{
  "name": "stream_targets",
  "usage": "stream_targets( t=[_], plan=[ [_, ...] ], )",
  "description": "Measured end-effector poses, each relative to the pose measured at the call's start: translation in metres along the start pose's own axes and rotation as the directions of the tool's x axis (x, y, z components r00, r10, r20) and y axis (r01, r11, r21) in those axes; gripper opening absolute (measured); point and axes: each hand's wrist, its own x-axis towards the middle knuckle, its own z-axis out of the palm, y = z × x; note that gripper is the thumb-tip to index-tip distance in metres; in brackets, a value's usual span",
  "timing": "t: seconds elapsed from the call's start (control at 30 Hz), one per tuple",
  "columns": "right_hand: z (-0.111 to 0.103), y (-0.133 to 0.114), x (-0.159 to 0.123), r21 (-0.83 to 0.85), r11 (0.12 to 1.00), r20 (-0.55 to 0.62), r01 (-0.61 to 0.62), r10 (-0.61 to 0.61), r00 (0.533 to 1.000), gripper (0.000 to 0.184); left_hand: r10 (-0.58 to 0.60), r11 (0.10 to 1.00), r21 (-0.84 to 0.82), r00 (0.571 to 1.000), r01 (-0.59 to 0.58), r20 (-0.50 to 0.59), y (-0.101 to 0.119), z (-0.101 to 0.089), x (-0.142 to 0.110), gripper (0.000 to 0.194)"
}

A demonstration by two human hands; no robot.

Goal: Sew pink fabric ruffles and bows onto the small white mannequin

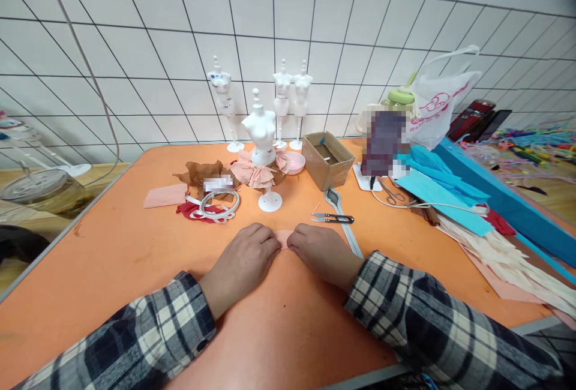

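Between my two hands, near the middle of the orange table, a small strip of pink crepe paper (283,238) shows. My left hand (249,258) has its fingers closed on the strip's left end. My right hand (321,255) pinches the other end, its fingers curled together. Most of the strip is hidden under the fingers. Just beyond stands a white mini mannequin (260,129) wearing a ruffled pink skirt (255,172) with brown showing at its side. Thread snips (335,218) and a grey spoon-shaped tool (346,222) lie beyond my right hand.
A cardboard box (327,162) and pink bowl (294,163) stand behind. Several white mannequins (224,93) line the tiled wall. Brown paper (198,173) and a white cord coil (220,205) lie left. At right are a phone (382,144), scissors (392,195) and blue paper (445,198).
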Motion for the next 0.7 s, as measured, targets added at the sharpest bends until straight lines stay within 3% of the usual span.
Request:
stream_targets(
  t=[0.37, 0.7],
  plan=[
    [0.0013, 0.0008, -0.0004, 0.027, 1.000, -0.010, -0.004, 0.005, 1.000, 0.020, -0.022, 1.000, -0.018, 1.000, 0.022, -0.012, -0.0006, 0.0018, -0.0013, 0.020],
    [-0.0006, -0.0012, -0.0012, 0.056, 0.998, 0.006, -0.039, 0.039, 0.999, 0.019, 0.034, 0.999, 0.005, 0.999, -0.034, -0.033, -0.0022, 0.0016, 0.0000, 0.019]
  ],
)
